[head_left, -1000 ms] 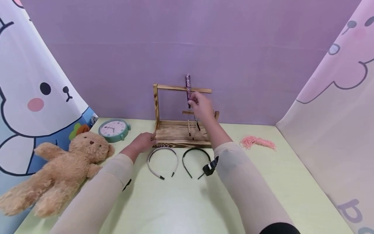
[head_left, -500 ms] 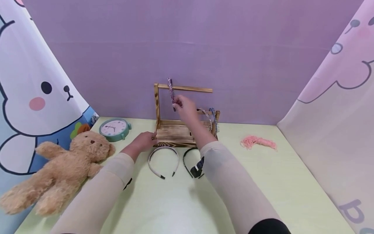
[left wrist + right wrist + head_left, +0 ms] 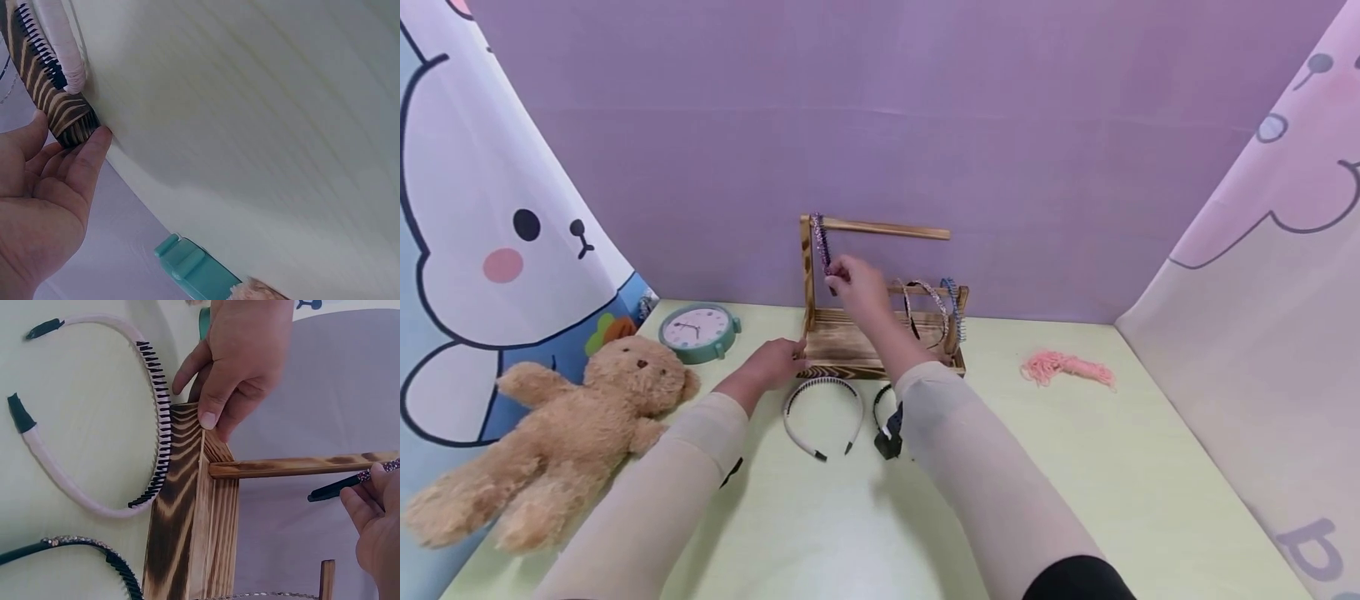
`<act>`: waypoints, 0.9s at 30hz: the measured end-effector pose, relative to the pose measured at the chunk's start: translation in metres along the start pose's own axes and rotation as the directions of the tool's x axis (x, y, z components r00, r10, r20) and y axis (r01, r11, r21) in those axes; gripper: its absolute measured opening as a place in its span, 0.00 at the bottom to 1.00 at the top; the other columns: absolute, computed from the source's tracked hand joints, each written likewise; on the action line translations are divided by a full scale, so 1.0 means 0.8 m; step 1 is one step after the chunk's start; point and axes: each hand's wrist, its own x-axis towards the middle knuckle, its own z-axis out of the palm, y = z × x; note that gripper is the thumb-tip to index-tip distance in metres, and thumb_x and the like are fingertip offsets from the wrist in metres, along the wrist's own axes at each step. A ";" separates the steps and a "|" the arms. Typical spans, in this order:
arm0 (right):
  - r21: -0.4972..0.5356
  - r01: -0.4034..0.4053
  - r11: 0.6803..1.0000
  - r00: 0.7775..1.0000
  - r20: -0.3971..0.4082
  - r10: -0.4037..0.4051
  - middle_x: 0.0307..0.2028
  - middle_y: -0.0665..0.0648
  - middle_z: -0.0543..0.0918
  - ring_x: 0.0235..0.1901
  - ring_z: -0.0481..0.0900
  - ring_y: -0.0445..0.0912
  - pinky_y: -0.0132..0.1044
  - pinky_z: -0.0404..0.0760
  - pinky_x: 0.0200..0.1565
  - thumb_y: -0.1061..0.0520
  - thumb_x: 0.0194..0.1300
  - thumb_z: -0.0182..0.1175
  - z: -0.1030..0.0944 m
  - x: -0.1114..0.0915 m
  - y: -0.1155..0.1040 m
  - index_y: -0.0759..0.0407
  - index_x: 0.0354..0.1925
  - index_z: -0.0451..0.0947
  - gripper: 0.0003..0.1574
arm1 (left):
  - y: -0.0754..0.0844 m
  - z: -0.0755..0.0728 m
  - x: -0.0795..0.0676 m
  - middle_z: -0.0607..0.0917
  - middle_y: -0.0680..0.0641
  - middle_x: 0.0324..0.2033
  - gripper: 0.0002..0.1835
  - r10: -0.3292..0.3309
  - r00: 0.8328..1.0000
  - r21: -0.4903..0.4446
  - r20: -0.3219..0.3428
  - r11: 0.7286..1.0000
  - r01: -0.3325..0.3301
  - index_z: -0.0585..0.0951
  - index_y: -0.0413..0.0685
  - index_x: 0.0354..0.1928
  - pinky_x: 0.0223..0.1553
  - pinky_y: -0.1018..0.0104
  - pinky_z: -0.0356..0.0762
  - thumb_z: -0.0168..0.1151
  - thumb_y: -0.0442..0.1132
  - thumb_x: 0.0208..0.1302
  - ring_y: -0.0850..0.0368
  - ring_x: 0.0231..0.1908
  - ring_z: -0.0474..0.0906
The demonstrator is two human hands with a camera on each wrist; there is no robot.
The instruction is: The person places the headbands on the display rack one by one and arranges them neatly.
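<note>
My right hand [image 3: 859, 290] pinches a glittery purple headband [image 3: 818, 233] near its lower end. The headband's top overlaps the left end of the upper bar [image 3: 887, 228] of a wooden rack [image 3: 842, 343]. In the right wrist view, its black tip [image 3: 328, 490] pokes out past my fingers. My left hand [image 3: 772, 364] grips the rack's front left corner, thumb on one side and fingers on the other in the left wrist view. A sparkly headband [image 3: 942, 313] and a blue one [image 3: 956, 310] hang on the rack's lower bar at right.
In front of the rack lie a pale pink toothed headband [image 3: 787, 414] and a black headband [image 3: 84, 540], partly hidden by my right arm in the head view. Left are a teal clock [image 3: 696, 327] and a teddy bear [image 3: 568, 429]; right, a pink yarn bundle [image 3: 1067, 367].
My right hand has carried the purple headband leftward from mid-bar to the left post, and slightly down. The hanging headbands have come into view. My left hand keeps its grip on the rack.
</note>
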 end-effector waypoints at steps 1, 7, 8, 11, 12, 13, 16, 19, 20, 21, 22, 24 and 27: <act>0.002 -0.009 1.000 1.000 0.009 0.009 0.41 0.49 0.84 0.41 0.81 0.43 0.35 0.81 0.44 0.51 0.70 0.60 0.001 0.000 0.000 0.51 0.44 0.80 0.08 | 0.000 0.000 0.000 0.66 0.36 0.70 0.32 -0.001 1.000 -0.002 0.000 1.000 0.001 0.57 0.40 0.75 0.72 0.43 0.56 0.49 0.48 0.76 0.36 0.71 0.59; -0.018 -0.016 1.000 0.998 0.053 0.017 0.49 0.49 0.85 0.49 0.81 0.44 0.37 0.81 0.51 0.52 0.73 0.56 0.000 -0.006 0.004 0.49 0.53 0.81 0.14 | 0.000 0.001 0.001 0.66 0.36 0.70 0.32 -0.006 1.000 -0.003 -0.006 1.000 0.006 0.57 0.41 0.75 0.72 0.43 0.55 0.50 0.48 0.76 0.36 0.71 0.59; -0.021 -0.008 1.000 0.998 0.057 0.009 0.51 0.49 0.85 0.50 0.81 0.44 0.37 0.81 0.53 0.53 0.74 0.55 0.000 -0.007 0.005 0.49 0.54 0.81 0.15 | 0.000 0.001 0.001 0.66 0.35 0.70 0.32 -0.006 1.000 0.001 -0.006 1.000 0.006 0.57 0.41 0.75 0.72 0.43 0.55 0.49 0.48 0.76 0.35 0.71 0.58; -0.023 0.010 1.000 0.998 0.066 -0.008 0.54 0.50 0.83 0.53 0.80 0.45 0.38 0.80 0.56 0.54 0.74 0.54 -0.001 -0.012 0.008 0.50 0.57 0.80 0.16 | -0.001 0.002 0.002 0.66 0.36 0.70 0.32 -0.008 1.000 0.008 0.000 1.000 0.008 0.57 0.41 0.75 0.72 0.43 0.56 0.49 0.48 0.76 0.35 0.71 0.58; -0.014 0.012 1.000 0.998 0.067 -0.011 0.54 0.50 0.83 0.53 0.80 0.45 0.38 0.80 0.56 0.54 0.74 0.54 -0.002 -0.013 0.009 0.51 0.57 0.80 0.17 | -0.002 0.002 0.003 0.66 0.36 0.70 0.32 -0.008 1.000 0.009 0.003 1.000 0.008 0.57 0.42 0.75 0.72 0.43 0.56 0.49 0.48 0.76 0.36 0.71 0.59; -0.006 0.010 1.000 0.998 0.070 -0.010 0.54 0.50 0.83 0.53 0.80 0.45 0.38 0.80 0.55 0.54 0.74 0.54 -0.004 -0.016 0.011 0.51 0.57 0.79 0.17 | -0.002 0.003 0.004 0.66 0.36 0.70 0.32 -0.002 1.000 0.016 0.005 1.000 0.002 0.57 0.41 0.75 0.71 0.42 0.57 0.48 0.48 0.77 0.35 0.70 0.59; 0.015 0.006 1.000 0.997 0.080 -0.007 0.53 0.50 0.83 0.52 0.80 0.45 0.38 0.81 0.54 0.53 0.74 0.54 -0.011 -0.023 0.016 0.51 0.57 0.80 0.16 | -0.004 0.004 0.006 0.68 0.36 0.69 0.32 0.008 1.000 0.016 0.004 1.000 -0.009 0.57 0.41 0.75 0.71 0.43 0.59 0.49 0.48 0.76 0.36 0.70 0.60; 0.031 -0.004 1.000 0.994 0.108 0.001 0.50 0.49 0.84 0.50 0.80 0.43 0.38 0.81 0.53 0.50 0.74 0.54 -0.020 -0.034 0.023 0.50 0.55 0.80 0.16 | -0.006 0.004 0.007 0.68 0.35 0.69 0.32 0.017 1.000 0.023 -0.003 1.000 -0.017 0.57 0.40 0.75 0.71 0.43 0.59 0.49 0.48 0.77 0.35 0.70 0.61; 0.041 -0.008 0.999 0.993 0.121 0.003 0.49 0.48 0.84 0.49 0.80 0.43 0.38 0.81 0.52 0.49 0.74 0.55 -0.023 -0.038 0.027 0.50 0.54 0.80 0.15 | -0.006 0.004 0.007 0.68 0.35 0.69 0.32 0.014 1.000 0.020 -0.003 1.000 -0.014 0.57 0.40 0.75 0.71 0.43 0.58 0.49 0.48 0.77 0.35 0.70 0.60; 0.054 -0.015 0.998 0.991 0.136 0.008 0.48 0.48 0.84 0.48 0.80 0.43 0.38 0.81 0.51 0.48 0.74 0.55 -0.027 -0.043 0.030 0.50 0.53 0.80 0.15 | -0.007 0.004 0.007 0.67 0.35 0.69 0.32 0.016 1.000 0.022 -0.005 1.000 -0.015 0.57 0.40 0.75 0.71 0.43 0.58 0.48 0.48 0.77 0.35 0.70 0.60; 0.060 -0.017 0.998 0.989 0.151 0.008 0.47 0.49 0.84 0.47 0.80 0.43 0.38 0.82 0.49 0.47 0.74 0.54 -0.030 -0.048 0.034 0.51 0.53 0.80 0.16 | -0.007 0.004 0.007 0.67 0.34 0.69 0.32 0.016 1.000 0.025 -0.004 1.000 -0.016 0.57 0.40 0.75 0.71 0.43 0.57 0.48 0.48 0.77 0.35 0.70 0.60; 0.078 -0.032 0.996 0.982 0.186 0.017 0.45 0.51 0.84 0.44 0.80 0.43 0.38 0.83 0.46 0.46 0.74 0.54 -0.036 -0.058 0.042 0.50 0.52 0.80 0.15 | -0.006 0.004 0.005 0.67 0.34 0.69 0.32 0.016 1.000 0.025 -0.004 1.000 -0.015 0.57 0.40 0.75 0.71 0.42 0.57 0.48 0.48 0.77 0.34 0.70 0.59; 0.092 -0.077 0.993 0.967 0.251 0.052 0.43 0.54 0.84 0.42 0.83 0.46 0.39 0.84 0.42 0.45 0.75 0.53 -0.043 -0.073 0.056 0.52 0.52 0.79 0.17 | -0.006 0.004 0.004 0.66 0.34 0.69 0.32 0.010 1.000 0.018 -0.004 1.000 -0.010 0.57 0.40 0.75 0.72 0.42 0.56 0.48 0.48 0.77 0.34 0.70 0.58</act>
